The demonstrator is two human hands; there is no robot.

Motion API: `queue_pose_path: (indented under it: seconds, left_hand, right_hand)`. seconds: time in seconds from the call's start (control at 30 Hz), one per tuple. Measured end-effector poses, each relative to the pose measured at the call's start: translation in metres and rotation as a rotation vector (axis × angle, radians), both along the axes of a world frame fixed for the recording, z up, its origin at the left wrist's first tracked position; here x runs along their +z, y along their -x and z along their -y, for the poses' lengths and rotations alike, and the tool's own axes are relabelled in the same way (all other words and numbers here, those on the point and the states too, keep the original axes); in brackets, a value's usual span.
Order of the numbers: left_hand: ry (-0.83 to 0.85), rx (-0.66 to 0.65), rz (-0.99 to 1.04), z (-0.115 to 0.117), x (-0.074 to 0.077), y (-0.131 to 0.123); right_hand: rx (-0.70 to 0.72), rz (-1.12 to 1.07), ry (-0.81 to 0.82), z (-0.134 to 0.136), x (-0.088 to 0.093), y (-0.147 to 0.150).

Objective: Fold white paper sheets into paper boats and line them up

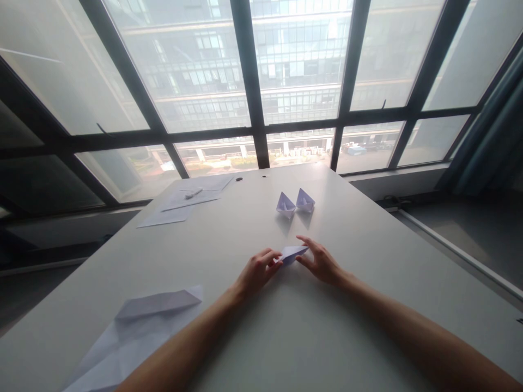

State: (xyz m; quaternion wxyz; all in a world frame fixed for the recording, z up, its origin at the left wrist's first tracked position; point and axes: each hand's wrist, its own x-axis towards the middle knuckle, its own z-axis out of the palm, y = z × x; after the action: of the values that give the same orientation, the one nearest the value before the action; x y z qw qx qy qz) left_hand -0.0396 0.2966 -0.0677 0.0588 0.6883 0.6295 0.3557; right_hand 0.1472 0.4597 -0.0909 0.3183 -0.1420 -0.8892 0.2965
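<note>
A small folded piece of white paper (292, 253) lies between my hands at the middle of the white table (245, 239). My left hand (259, 268) pinches its left corner between thumb and fingers. On the other side, my right hand (321, 261) has its thumb and forefinger around the right end of the paper, its fingers curved. Two folded paper boats stand side by side just beyond my hands, the left one (285, 206) close to the right one (304, 201).
A creased paper sheet (151, 332) lies at the near left, partly behind my left forearm. Flat sheets (171, 215) with a small white object (193, 193) on them lie at the far left. Windows rise past the far edge; a curtain (482, 147) hangs at the right.
</note>
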Motion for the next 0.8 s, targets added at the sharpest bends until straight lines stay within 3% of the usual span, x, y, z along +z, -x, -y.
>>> queue_pose_path:
  seconds: [0.2, 0.5, 0.8]
  left_hand:
    - [-0.014, 0.003, 0.057, -0.001, -0.004, 0.001]
    - [0.013, 0.007, 0.177, -0.001, -0.004, -0.004]
    - [0.086, 0.116, 0.150, 0.000, -0.001, -0.008]
  right_hand:
    - [0.004, -0.083, 0.023, 0.001, 0.002, 0.000]
    - [-0.010, -0.151, -0.123, 0.004, 0.005, 0.001]
    - [0.012, -0.207, -0.187, 0.007, 0.013, 0.000]
